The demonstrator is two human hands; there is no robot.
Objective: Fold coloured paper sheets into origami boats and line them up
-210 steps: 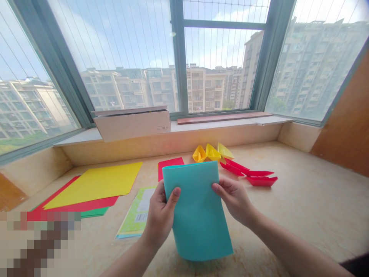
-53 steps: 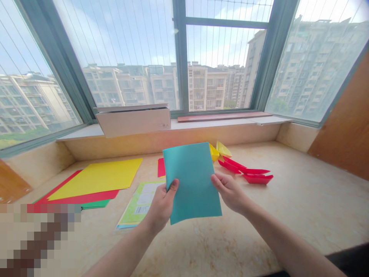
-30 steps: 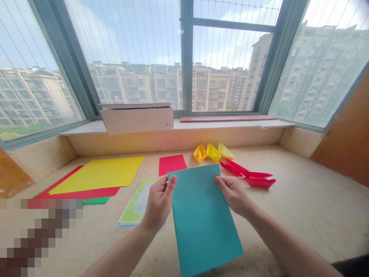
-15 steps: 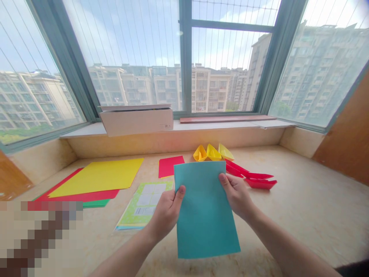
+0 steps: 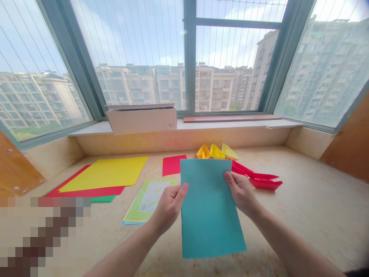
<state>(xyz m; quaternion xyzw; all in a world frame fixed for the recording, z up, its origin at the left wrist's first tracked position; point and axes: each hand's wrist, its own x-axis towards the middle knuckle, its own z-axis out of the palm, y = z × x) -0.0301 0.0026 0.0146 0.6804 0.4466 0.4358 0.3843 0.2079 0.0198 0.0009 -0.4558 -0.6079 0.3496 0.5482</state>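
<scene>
A sheet of teal paper (image 5: 210, 215) is held up over the counter, its long side running toward me. My left hand (image 5: 171, 204) grips its left edge, thumb on top and fingers hidden underneath. On the upper right edge, my right hand (image 5: 242, 190) pinches the sheet the same way. Just beyond the paper stand three folded yellow paper boats, one of them a mid-yellow boat (image 5: 216, 151). Red folded paper boats (image 5: 265, 183) lie past my right hand, partly covered by it and the sheet. A green-patterned paper packet (image 5: 147, 202) lies beside my left hand.
On the left are stacked large sheets, with yellow paper (image 5: 106, 173) over red and green. A smaller red paper (image 5: 173, 165) lies mid-counter. A white box (image 5: 142, 120) sits on the window sill (image 5: 248, 123). The lower left corner is pixelated.
The whole scene has shifted slightly to the right in view. Both hands keep the same hold on the teal paper, which stays at about the same height.
</scene>
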